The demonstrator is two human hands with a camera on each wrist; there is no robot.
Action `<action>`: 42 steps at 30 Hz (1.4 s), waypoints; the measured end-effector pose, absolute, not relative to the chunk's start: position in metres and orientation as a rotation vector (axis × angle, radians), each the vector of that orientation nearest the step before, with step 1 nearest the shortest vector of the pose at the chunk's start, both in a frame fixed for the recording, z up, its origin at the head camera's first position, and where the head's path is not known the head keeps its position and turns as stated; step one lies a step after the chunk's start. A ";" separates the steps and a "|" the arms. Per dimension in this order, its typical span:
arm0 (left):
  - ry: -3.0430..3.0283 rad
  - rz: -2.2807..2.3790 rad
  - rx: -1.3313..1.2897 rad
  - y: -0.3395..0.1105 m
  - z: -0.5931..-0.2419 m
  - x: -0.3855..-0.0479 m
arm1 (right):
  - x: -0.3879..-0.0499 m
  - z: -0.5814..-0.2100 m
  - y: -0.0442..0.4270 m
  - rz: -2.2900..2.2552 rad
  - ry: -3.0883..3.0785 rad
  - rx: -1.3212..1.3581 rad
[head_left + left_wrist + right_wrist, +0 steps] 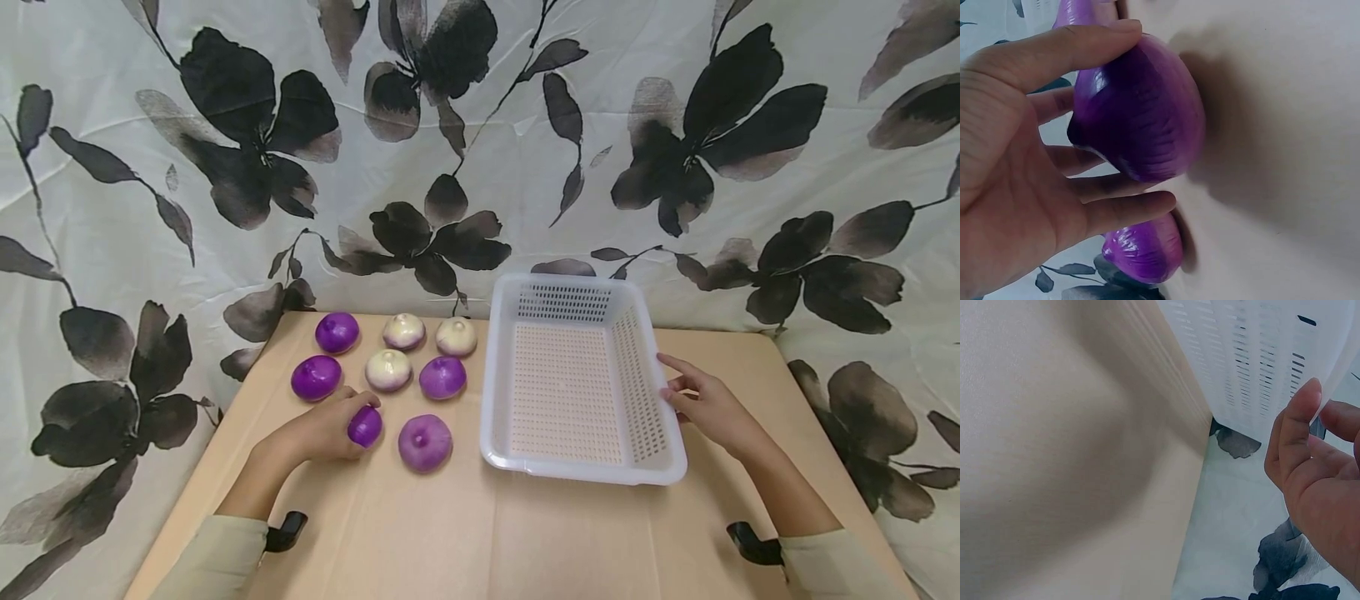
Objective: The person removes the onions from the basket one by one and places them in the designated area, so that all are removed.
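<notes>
My left hand (327, 428) grips a purple onion (365, 427) at the near left of the group. In the left wrist view the thumb lies over the top of this onion (1141, 115) and the fingers reach beneath it. My right hand (708, 412) pinches the right rim of a white plastic basket (487, 392). The right wrist view has the hand's fingertips on either side of the basket's edge (1332, 378). Another purple onion (425, 443) lies between the left hand and the basket.
Behind the left hand sit purple onions (316, 377) and several pale-topped onions (388, 370). All stand on a light wooden table (450, 542). A flower-patterned cloth (547, 183) hangs behind the table.
</notes>
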State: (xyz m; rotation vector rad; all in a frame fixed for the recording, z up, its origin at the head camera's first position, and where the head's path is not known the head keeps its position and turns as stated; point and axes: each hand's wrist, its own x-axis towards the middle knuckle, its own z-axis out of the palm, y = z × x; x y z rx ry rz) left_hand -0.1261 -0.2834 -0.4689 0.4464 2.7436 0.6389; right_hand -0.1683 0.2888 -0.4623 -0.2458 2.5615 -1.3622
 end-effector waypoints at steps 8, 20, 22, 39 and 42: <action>2.738 0.634 0.462 -0.282 -0.471 -0.124 | -0.170 -0.462 0.290 -1.345 2.563 -0.238; 2.759 0.623 0.460 -0.282 -0.475 -0.125 | -0.169 -0.463 0.291 -1.351 2.558 -0.235; 2.765 0.624 0.463 -0.282 -0.474 -0.125 | -0.169 -0.463 0.292 -1.350 2.560 -0.237; 2.775 0.636 0.484 -0.282 -0.477 -0.122 | -0.166 -0.464 0.293 -1.345 2.583 -0.231; 2.775 0.647 0.479 -0.282 -0.477 -0.119 | -0.165 -0.464 0.293 -1.341 2.595 -0.226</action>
